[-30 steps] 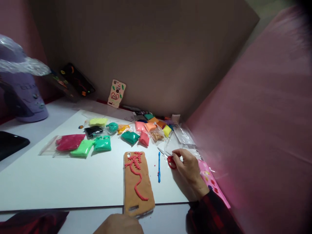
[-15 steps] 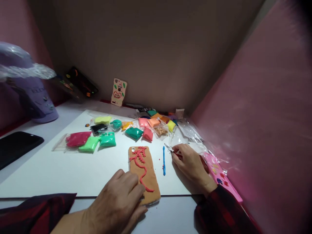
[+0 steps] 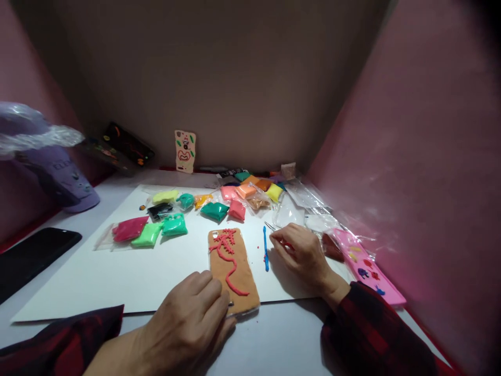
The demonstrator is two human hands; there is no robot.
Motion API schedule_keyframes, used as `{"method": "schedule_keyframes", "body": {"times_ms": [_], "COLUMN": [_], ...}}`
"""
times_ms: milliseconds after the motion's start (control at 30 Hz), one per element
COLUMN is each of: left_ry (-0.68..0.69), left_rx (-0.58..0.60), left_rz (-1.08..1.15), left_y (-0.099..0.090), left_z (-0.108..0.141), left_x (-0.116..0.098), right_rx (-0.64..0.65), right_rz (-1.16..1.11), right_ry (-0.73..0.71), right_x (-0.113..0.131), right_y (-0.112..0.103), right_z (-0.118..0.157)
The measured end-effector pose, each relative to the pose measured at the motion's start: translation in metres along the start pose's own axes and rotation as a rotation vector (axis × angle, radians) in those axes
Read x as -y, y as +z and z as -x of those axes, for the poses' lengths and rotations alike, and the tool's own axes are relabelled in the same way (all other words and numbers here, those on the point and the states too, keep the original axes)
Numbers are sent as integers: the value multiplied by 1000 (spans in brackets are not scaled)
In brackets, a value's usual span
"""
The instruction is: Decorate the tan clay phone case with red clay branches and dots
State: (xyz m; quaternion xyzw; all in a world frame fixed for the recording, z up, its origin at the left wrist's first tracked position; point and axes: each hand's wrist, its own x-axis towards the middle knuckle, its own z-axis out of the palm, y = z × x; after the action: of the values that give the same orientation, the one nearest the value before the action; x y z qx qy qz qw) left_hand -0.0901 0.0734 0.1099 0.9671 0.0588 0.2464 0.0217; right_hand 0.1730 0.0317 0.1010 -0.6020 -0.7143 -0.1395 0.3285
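Note:
A phone case [image 3: 240,261] covered in tan clay lies near me, with a red clay branch [image 3: 234,271] and small red bits laid over it. My left hand [image 3: 191,313] grips its lower left edge, fingers on top and thumb along the bottom. To the right, my right hand [image 3: 299,253] is closed around a slim tool [image 3: 269,226] with a pointed silver tip; its handle is mostly hidden by the fingers. A blue double-ended modelling tool [image 3: 265,249] lies between the case and that hand, with red specks of clay beside it.
Several packets of coloured clay, including a dark green packet [image 3: 214,211] and a crimson packet [image 3: 130,229], lie across the white board [image 3: 78,284]. A pink tray [image 3: 391,292] stands right. At left are a black phone [image 3: 35,258] and a purple tumbler [image 3: 64,180]. A decorated case [image 3: 185,151] leans behind.
The whole view has shifted slightly. My right hand has turned a little, hiding more of the tool's handle. My left hand keeps its hold on the case.

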Motion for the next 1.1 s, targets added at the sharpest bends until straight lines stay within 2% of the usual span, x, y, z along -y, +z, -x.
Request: {"method": "schedule_keyframes", "body": {"times_ms": [133,233,333,467,733,800,900,1000,1100], "left_ry": [93,156,176,103,-49,-66,-91,-103,-85], "left_rx": [-127,-171,-291,-415,-494,-504,-522,-529,-507], "left_rz": [-88,-185,-257,-245,-115,-107,-72,-41,-49], "left_y": [6,2,-6,-16,-19,-18,-18,-18,-17], "left_z": [-1,-1,0,1,2,2,2,3,4], "left_x": [7,14,25,42,49,50,54,56,55], "right_rx": [37,47,41,34,-91,-48,106,250,307], "right_rz": [-44,-71,-79,-79,-78,-121,-165,-41,99], "right_ry": [14,21,25,31,100,67,-34,-105,-84], "right_x": [-1,-1,0,2,-3,1,17,36,43], "right_y": [0,0,0,0,2,3,6,10,12], "right_z": [1,2,2,1,3,2,-5,-13,-18]}}
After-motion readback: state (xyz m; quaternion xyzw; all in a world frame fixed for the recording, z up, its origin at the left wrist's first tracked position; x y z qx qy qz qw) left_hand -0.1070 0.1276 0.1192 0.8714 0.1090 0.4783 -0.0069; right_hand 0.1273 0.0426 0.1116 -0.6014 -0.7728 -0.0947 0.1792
